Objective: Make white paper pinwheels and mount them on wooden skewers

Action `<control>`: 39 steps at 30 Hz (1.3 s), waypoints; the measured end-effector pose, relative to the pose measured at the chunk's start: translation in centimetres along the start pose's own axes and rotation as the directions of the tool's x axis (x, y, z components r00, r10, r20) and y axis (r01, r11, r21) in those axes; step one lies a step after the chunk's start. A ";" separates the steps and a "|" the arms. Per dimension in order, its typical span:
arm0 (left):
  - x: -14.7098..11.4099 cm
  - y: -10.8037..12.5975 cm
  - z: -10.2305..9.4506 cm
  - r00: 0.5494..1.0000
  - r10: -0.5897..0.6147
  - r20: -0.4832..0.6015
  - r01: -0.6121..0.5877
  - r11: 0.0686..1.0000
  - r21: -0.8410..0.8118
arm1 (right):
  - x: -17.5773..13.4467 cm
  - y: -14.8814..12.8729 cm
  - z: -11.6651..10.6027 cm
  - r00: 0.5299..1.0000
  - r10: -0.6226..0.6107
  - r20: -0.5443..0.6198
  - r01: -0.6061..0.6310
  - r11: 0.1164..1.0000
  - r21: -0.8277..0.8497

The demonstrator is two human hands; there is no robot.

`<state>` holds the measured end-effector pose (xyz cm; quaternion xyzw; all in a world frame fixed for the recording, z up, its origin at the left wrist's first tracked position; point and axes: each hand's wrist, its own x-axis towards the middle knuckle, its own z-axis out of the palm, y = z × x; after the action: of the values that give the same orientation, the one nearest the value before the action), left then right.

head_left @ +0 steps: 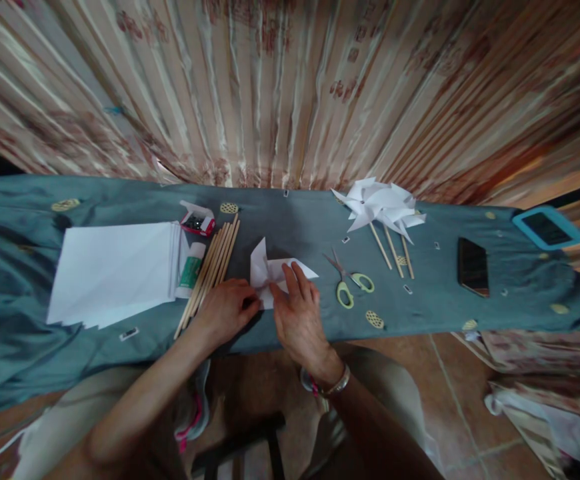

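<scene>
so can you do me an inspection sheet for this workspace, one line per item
Surface: blue-green cloth, wrinkled toward the left.
Job's things: folded paper under the hands; paper stack, glue stick, small red box and wooden sticks to its left; scissors, blades slightly apart, and white pinwheels to its right.
Clutter: dark phone-like slab and blue-framed device, far right.
Grippers: bare hands; left hand at the paper's near left edge, right hand on top of it.
Cables: nothing seen on the cloth; dim floor hard to judge.
Surroundings: patterned curtain behind, tiled floor below.
</scene>
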<state>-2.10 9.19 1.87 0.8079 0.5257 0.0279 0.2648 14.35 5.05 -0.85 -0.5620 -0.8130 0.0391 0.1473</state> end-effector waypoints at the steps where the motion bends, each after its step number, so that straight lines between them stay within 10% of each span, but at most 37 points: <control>1: 0.0 0.0 0.0 1.000 -0.002 0.004 0.002 1.000 0.000 | 0.0 0.0 0.0 1.000 0.000 0.001 0.000 1.000 0.001; 15: -0.9 -1.1 0.5 0.984 0.089 -0.155 -0.103 0.991 -0.087 | 1.3 0.0 0.1 1.000 -0.016 0.022 0.015 0.999 0.042; 24: -1.3 -2.0 -0.4 0.872 0.022 -0.489 -0.120 0.978 -0.170 | 1.1 0.4 0.4 0.999 -0.041 -0.024 0.041 0.999 0.031; 39: -1.9 0.3 -2.3 0.776 -0.082 -0.625 -0.253 0.868 -0.428 | 1.5 -0.1 0.1 0.999 -0.044 -0.017 0.043 0.998 -0.047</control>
<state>-3.43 8.32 4.40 0.6821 0.5199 0.4382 0.2692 13.78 6.41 -0.61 -0.5477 -0.8244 0.0120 0.1421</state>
